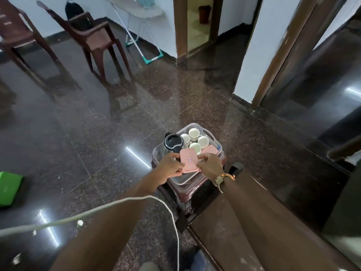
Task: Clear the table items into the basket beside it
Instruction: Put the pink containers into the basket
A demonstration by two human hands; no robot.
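Observation:
A pale plastic basket (207,131) rests on a brown stool (187,194) on the floor, left of the brown table (244,227). In the basket stand several white cups (193,133), a glass kettle with a black lid (172,142) and a pink lidded box (212,150). Both hands hold a second pink box with a small label (189,160) just over the basket's near half. My left hand (169,166) grips its left edge and my right hand (210,165), a bracelet at the wrist, grips its right edge.
A white cord (121,204) loops across my left forearm. Two brown plastic chairs (93,36) stand at the back left, with an ironing board (136,6) behind. A green object (8,188) lies on the floor at the left edge. A doorway (197,24) is ahead.

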